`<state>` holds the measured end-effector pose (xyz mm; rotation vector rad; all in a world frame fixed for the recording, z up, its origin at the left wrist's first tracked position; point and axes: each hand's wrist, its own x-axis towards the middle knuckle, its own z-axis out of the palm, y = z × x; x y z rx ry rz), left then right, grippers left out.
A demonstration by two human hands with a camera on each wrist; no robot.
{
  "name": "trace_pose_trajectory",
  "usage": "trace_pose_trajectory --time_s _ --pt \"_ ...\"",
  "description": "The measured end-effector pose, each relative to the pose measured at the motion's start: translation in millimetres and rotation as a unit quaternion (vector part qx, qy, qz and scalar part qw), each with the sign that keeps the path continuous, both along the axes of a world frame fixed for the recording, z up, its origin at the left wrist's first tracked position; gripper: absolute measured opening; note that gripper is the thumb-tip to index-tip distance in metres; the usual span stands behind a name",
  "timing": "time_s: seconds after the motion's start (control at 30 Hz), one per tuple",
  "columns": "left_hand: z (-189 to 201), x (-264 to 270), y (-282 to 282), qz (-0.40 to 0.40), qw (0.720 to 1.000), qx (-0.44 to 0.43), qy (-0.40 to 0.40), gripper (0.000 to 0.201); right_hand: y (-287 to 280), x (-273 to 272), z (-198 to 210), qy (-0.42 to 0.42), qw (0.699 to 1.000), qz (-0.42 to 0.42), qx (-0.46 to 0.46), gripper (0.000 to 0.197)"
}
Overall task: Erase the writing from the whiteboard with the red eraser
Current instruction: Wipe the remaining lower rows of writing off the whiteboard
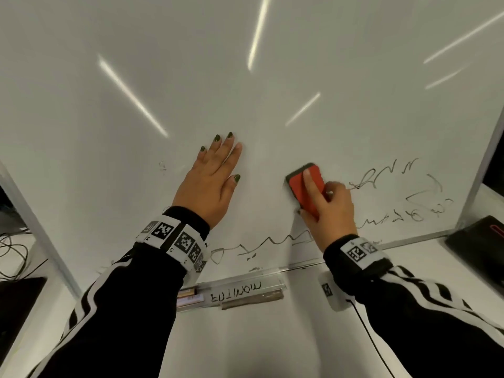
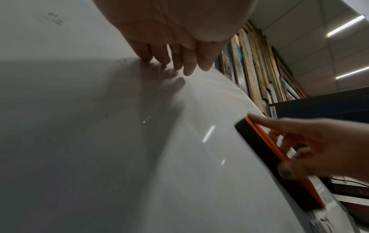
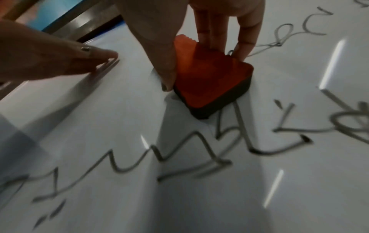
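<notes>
**Eraser pressed to the board under the right hand**

The red eraser (image 1: 306, 188) sits flat against the whiteboard (image 1: 136, 77), its dark felt face on the surface. The right hand (image 1: 328, 211) grips it, thumb on the near edge and fingers curled over the red back. The left hand (image 1: 208, 181) lies just beside it to the left, apart from it, fingers straight and palm flat on the board. Black writing (image 1: 395, 184) remains right of and below the eraser.
</notes>
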<state>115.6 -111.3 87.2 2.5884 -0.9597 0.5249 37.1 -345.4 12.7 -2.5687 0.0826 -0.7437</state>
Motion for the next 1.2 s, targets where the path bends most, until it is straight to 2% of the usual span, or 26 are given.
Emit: trace_pose_trajectory --time_s 0.13,0.27,0.47,0.57,0.67,0.8,0.87,0.93,1.07,1.2 --pt "-1 1 0 0.007 1.000 0.011 -0.001 0.056 -8 -1 3 -0.006 1.000 0.019 -0.018 0.085" --pt "-2 -1 -2 0.013 1.000 0.021 0.002 0.057 -8 17 25 -0.028 0.999 -0.019 0.009 0.085" --pt "-3 -3 -7 0.035 0.999 0.035 -0.013 0.057 -16 -10 -6 0.028 0.999 0.012 -0.038 0.085" --pt "-4 -3 -10 0.040 0.998 0.039 -0.013 0.057 -39 3 9 0.022 0.999 -0.020 0.027 0.077" --pt "-4 -5 -15 0.044 0.998 0.034 -0.014 0.057 -52 16 24 -0.013 0.997 -0.061 0.038 0.091" --pt "-6 -8 -29 0.033 0.999 0.028 -0.019 0.056 -50 1 5 0.003 1.000 -0.029 0.012 0.090" --pt "-5 -9 -37 0.026 0.999 0.022 -0.020 0.056 -52 -10 -6 0.014 0.999 -0.001 -0.037 0.092" --pt "-3 -9 -43 0.022 0.999 0.019 -0.023 0.056 -61 -8 0 0.013 0.998 0.017 -0.060 0.092" --pt "-2 -10 -57 0.013 0.999 0.016 -0.025 0.055 -79 14 30 -0.013 0.999 -0.028 -0.009 0.089" --pt "-4 -12 -71 0.008 0.999 0.018 -0.025 0.056 -88 6 20 -0.012 0.999 -0.014 -0.027 0.087"
